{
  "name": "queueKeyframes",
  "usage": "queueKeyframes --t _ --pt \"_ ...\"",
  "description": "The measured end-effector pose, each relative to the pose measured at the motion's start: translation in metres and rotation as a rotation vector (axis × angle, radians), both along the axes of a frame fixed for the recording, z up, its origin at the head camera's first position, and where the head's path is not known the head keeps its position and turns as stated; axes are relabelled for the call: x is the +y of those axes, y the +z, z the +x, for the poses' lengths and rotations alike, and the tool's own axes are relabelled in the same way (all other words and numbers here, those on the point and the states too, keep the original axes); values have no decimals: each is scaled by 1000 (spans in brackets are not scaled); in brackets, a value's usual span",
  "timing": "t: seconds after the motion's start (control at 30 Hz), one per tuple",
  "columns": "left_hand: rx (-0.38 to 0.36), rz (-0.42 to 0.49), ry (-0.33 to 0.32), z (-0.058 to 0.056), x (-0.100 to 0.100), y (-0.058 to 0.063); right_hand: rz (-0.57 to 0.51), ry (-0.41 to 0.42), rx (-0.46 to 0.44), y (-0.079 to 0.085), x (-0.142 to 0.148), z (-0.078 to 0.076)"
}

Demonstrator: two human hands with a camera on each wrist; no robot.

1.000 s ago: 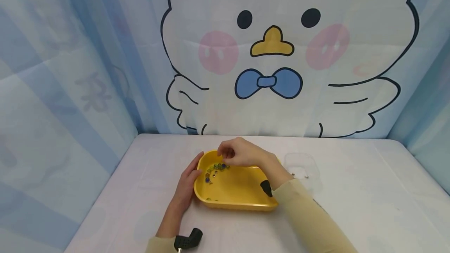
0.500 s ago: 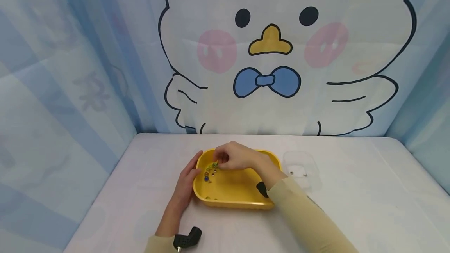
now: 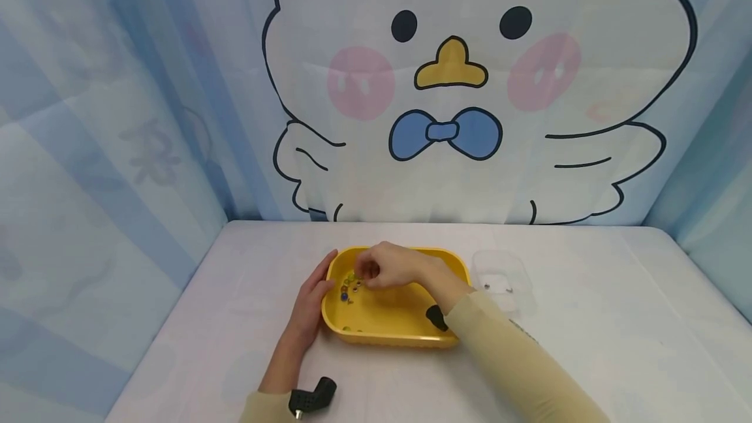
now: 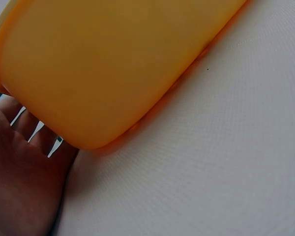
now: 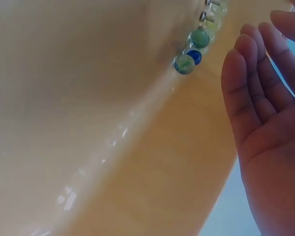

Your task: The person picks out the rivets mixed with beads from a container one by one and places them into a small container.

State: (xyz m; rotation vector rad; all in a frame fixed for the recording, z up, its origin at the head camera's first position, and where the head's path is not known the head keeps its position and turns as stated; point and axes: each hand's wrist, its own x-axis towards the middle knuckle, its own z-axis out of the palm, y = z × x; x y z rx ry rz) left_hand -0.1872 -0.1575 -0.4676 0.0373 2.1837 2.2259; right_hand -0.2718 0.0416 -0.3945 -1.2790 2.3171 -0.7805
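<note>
A yellow plastic tray [image 3: 393,315] stands on the white table. My left hand [image 3: 308,302] holds its left end, thumb at the rim and fingers along the outer wall. Inside, glass marbles [image 5: 199,38] in green, blue and yellow line the wall, with small metal screws [image 5: 207,19] among them. My right hand [image 3: 392,264] reaches into the tray over the marbles, its fingers bent down. In the right wrist view its fingers [image 5: 236,81] are lightly curved beside the row, and the thumb and index fingertips sit at the frame edge; I cannot tell whether they pinch a screw.
Right of the tray, partly behind the right forearm, stands a clear plastic box [image 3: 502,266] with small screws [image 3: 487,286] in it. A few marbles [image 3: 346,329] lie at the tray's near wall. A printed curtain [image 3: 446,181] hangs behind the table.
My right hand has moved left and lower into the tray, now closer over the marbles and screws. The left hand keeps its place at the tray's left end.
</note>
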Motion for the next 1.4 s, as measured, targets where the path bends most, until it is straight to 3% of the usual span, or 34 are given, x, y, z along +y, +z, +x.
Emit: queueKeyframes --t 0.6,1.0,1.4 --pt "9 -4 -9 2 1 0 37 36 -43 -12 -8 7" --pt "12 16 -16 2 0 -1 34 112 -44 -16 -15 8" --pt "12 24 -16 2 -1 -2 120 112 23 -22 -21 11"
